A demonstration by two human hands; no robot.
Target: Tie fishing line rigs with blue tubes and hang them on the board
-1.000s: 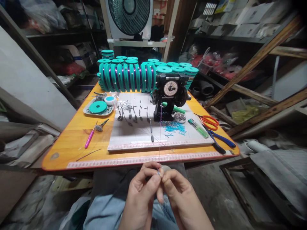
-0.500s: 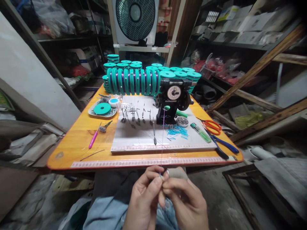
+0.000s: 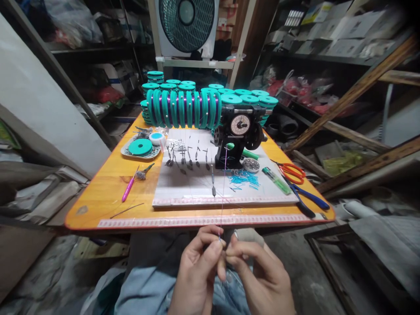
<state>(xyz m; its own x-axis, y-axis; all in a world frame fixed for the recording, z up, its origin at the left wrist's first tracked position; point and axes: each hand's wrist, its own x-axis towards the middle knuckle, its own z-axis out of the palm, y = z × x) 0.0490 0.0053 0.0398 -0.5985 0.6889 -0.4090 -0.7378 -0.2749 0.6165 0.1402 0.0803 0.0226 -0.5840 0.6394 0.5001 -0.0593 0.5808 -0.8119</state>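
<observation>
Below the table's front edge, my left hand [image 3: 200, 267] pinches a thin purple line [image 3: 224, 188] between thumb and forefinger. The line rises taut toward the black winding machine [image 3: 231, 148] on the white board. Close beside it, my right hand [image 3: 265, 275] is closed in a pinch, thumb against forefinger; what it holds is too small to make out. A greyish cover [image 3: 251, 237] wraps one of its fingers. From the machine a row of teal spools [image 3: 183, 109] wound with purple line extends left. Sinkers [image 3: 214, 190] hang on fine lines in front of them.
Blue cut pieces [image 3: 244, 180] and a dish of small metal parts [image 3: 251, 165] lie by the machine. Orange scissors [image 3: 292, 173], blue-handled pliers [image 3: 310, 199] and a green lighter [image 3: 277, 180] lie right. A tray [image 3: 126, 153] and pink tool [image 3: 128, 189] are left.
My right hand has moved slightly right, opening a small gap from my left fingertips. My left hand stays pinched on the line. The view has shifted slightly.
</observation>
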